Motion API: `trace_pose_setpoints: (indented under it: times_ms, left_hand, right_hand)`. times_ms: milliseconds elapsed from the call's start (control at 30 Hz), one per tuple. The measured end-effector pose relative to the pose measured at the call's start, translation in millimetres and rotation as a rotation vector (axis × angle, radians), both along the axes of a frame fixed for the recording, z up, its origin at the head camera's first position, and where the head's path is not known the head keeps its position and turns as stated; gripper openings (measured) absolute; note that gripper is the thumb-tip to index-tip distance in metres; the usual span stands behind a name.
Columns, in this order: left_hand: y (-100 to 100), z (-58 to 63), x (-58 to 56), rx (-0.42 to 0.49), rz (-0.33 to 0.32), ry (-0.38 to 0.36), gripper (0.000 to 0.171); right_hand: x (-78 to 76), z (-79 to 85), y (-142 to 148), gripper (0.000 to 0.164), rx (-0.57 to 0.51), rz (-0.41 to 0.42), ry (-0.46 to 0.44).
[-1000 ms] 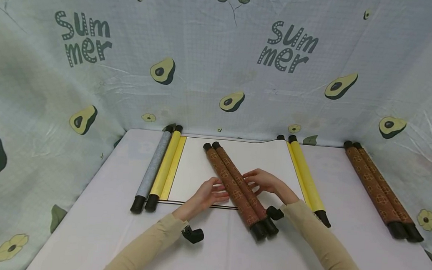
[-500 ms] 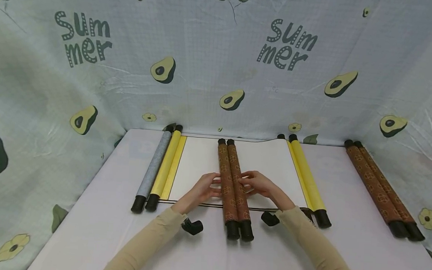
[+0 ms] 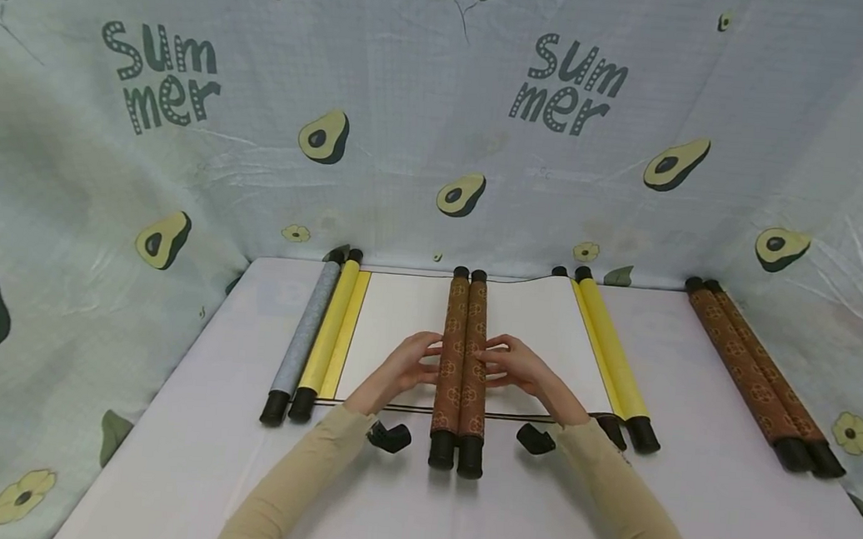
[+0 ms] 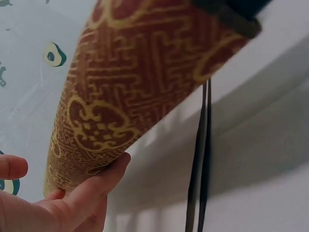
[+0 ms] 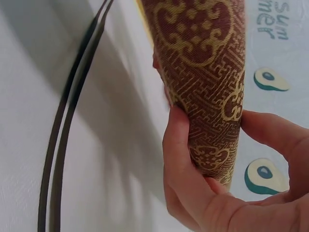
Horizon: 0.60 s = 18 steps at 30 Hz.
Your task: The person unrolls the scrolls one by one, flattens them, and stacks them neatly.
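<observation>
A brown patterned scroll (image 3: 453,354), rolled from both ends into two parallel rolls with black end knobs, is raised over an unrolled white scroll sheet (image 3: 390,325). My left hand (image 3: 404,366) holds it from the left; in the left wrist view the fingers (image 4: 96,188) reach beneath the roll and the thumb stands apart from it. From the right, my right hand (image 3: 518,367) grips the other roll. In the right wrist view its thumb (image 5: 275,133) and fingers (image 5: 176,140) press on opposite sides of the patterned cloth. The far fingertips are partly hidden behind the rolls.
Yellow rolls edge the white sheet at left (image 3: 333,329) and right (image 3: 610,349). A grey-blue roll (image 3: 307,328) lies beside the left one. Another brown double-rolled scroll (image 3: 748,367) lies far right on the white table (image 3: 414,519). A printed avocado curtain (image 3: 414,93) rises behind.
The held brown scroll has turned from a slant to nearly straight away from me, its near end swinging left. Both hands keep hold of it.
</observation>
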<state>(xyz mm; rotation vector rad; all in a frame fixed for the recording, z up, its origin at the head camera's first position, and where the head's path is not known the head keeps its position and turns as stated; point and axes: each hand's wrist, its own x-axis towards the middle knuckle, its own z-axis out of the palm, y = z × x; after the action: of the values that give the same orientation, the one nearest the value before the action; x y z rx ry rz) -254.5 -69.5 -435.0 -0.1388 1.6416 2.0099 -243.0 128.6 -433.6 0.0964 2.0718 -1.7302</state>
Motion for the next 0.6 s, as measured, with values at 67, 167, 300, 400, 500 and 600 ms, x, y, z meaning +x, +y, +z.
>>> trace_pose_setpoints:
  times_ms: [67, 167, 300, 400, 500, 600]
  left_hand:
    - [-0.8, 0.5, -0.7, -0.001, -0.011, 0.003, 0.042]
    - [-2.2, 1.4, -1.4, -0.022, -0.037, 0.024, 0.041]
    - [-4.0, 3.3, -2.7, -0.089, -0.062, 0.071, 0.039]
    - [-5.3, 4.5, -4.6, -0.130, -0.069, 0.099, 0.039]
    - [-5.8, 5.5, -5.8, -0.162, -0.078, 0.120, 0.044]
    - [-6.1, 6.3, -5.6, -0.188, -0.092, 0.131, 0.051]
  right_hand:
    - [1.2, 1.8, -0.2, 0.053, -0.010, -0.004, -0.005]
    - [1.9, 4.9, -0.4, 0.056, -0.025, -0.008, -0.014]
    - [1.7, 9.3, -1.7, 0.061, -0.020, -0.001, -0.026]
    - [1.9, 12.5, -4.0, 0.062, -0.012, 0.010, -0.034]
    - [2.5, 14.7, -6.2, 0.062, -0.016, 0.012, -0.046]
    - [3.7, 15.0, -7.7, 0.061, -0.017, 0.005, -0.052]
